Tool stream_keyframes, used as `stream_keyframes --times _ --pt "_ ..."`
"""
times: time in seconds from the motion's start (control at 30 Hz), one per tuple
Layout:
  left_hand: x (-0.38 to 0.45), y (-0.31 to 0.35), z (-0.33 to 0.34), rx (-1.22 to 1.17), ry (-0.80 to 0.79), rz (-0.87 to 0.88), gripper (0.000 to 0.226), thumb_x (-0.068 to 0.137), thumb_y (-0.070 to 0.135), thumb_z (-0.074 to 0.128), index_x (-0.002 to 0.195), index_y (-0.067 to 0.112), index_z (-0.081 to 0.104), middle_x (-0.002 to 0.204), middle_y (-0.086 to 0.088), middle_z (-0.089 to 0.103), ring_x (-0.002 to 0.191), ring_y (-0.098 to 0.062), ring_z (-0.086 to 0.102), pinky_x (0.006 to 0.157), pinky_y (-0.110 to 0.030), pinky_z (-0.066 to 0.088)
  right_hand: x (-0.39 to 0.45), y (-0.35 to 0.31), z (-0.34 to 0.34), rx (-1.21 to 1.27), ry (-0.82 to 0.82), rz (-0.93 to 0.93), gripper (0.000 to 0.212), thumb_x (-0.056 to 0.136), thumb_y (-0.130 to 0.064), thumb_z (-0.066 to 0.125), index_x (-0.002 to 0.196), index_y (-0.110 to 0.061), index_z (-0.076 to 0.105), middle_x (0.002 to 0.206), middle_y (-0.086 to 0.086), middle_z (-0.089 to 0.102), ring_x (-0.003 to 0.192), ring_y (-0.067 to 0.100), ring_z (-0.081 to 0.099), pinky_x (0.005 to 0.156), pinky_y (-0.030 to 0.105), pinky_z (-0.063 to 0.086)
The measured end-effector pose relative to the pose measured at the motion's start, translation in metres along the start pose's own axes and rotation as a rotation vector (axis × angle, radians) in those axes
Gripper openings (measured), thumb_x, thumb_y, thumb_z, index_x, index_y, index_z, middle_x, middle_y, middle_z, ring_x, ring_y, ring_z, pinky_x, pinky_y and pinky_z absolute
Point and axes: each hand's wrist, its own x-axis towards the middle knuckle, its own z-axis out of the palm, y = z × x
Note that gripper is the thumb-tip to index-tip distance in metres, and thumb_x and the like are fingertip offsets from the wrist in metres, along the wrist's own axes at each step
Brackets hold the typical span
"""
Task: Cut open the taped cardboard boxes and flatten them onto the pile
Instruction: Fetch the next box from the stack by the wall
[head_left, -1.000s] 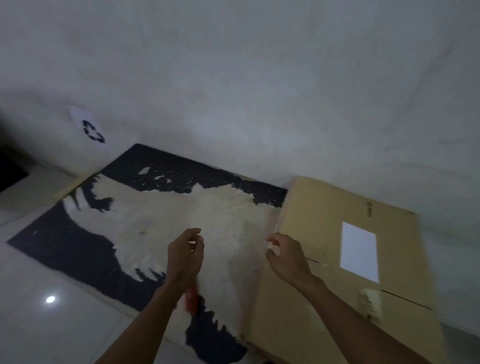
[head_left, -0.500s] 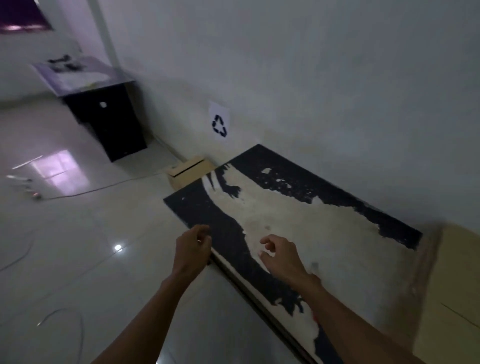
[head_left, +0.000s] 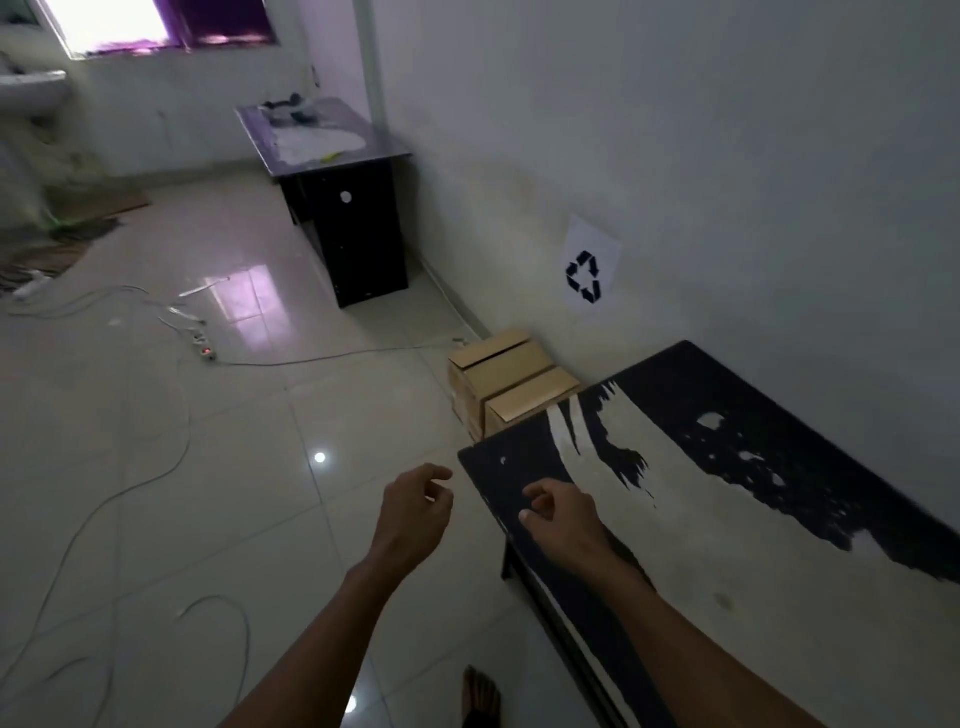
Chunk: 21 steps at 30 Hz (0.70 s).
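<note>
Beyond the far corner of the worn black table (head_left: 779, 519), against the wall, sit the cardboard boxes (head_left: 506, 382), just below the recycling sign (head_left: 589, 273). My left hand (head_left: 415, 514) hangs over the tiled floor (head_left: 208, 493) beside the table's edge, fingers loosely curled, holding nothing. My right hand (head_left: 563, 514) hovers above the table's near corner, also loosely curled and empty.

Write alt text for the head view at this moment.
Both of the person's hands, left hand and right hand, hang loosely curled and hold nothing, near the corner of a worn black table. Beyond it, cardboard boxes sit on the floor against the wall, below a recycling sign.
</note>
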Motion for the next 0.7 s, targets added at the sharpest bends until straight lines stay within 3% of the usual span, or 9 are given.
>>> stream_keyframes --times 0.13,0.27,0.4,0.47,0.6,0.7 --pt "0.067 -0.013 -0.017 0.017 -0.011 -0.064 0.027 0.096 0.011 0.059 0.122 0.013 0.065 0.098 -0.004 0.068 0.083 -0.013 0.067 0.07 -0.017 0.048 0.076 -0.027 0.014 0.008 -0.051 0.03 0.034 0.092 -0.02 0.067 0.125 -0.014 0.061 0.105 0.0 0.063 0.096 0.01 0.058 0.082 0.023 0.049" --pt "0.129 -0.023 -0.028 0.011 -0.017 -0.111 0.027 0.096 0.01 0.058 0.122 0.013 0.065 0.096 -0.003 0.068 0.082 -0.014 0.067 0.067 -0.016 0.047 0.14 -0.05 0.023 0.035 -0.079 0.044 0.032 0.092 -0.016 0.065 0.123 -0.011 0.062 0.084 -0.01 0.059 0.081 0.002 0.055 0.073 0.015 0.045" --pt "0.18 -0.034 -0.037 -0.013 -0.059 -0.142 0.027 0.095 0.01 0.058 0.121 0.013 0.066 0.094 -0.003 0.068 0.082 -0.016 0.068 0.072 -0.024 0.052 0.19 -0.061 0.035 0.055 -0.14 0.122 0.035 0.092 -0.016 0.065 0.127 -0.011 0.059 0.1 0.001 0.06 0.092 0.01 0.058 0.076 0.02 0.049" --pt "0.211 -0.043 -0.042 -0.018 -0.077 -0.158 0.027 0.095 0.009 0.057 0.12 0.013 0.066 0.094 -0.003 0.069 0.081 -0.016 0.068 0.073 -0.026 0.054 0.216 -0.066 0.043 0.059 -0.162 0.149 0.034 0.093 -0.015 0.064 0.126 -0.012 0.057 0.1 0.0 0.058 0.089 0.008 0.057 0.07 0.017 0.047" --pt "0.279 -0.065 -0.053 -0.001 -0.142 -0.159 0.027 0.094 0.009 0.057 0.119 0.011 0.066 0.094 -0.005 0.069 0.08 -0.017 0.068 0.069 -0.024 0.052 0.271 -0.075 0.061 0.059 -0.16 0.219 0.032 0.092 -0.018 0.065 0.124 -0.013 0.059 0.096 -0.002 0.059 0.092 0.011 0.058 0.082 0.027 0.052" --pt "0.338 -0.081 -0.064 0.001 -0.197 -0.161 0.027 0.095 0.009 0.057 0.12 0.01 0.066 0.094 -0.006 0.069 0.081 -0.018 0.068 0.072 -0.027 0.053 0.315 -0.088 0.076 0.08 -0.124 0.288 0.032 0.09 -0.019 0.068 0.121 -0.013 0.062 0.096 -0.004 0.061 0.093 0.011 0.059 0.081 0.024 0.049"
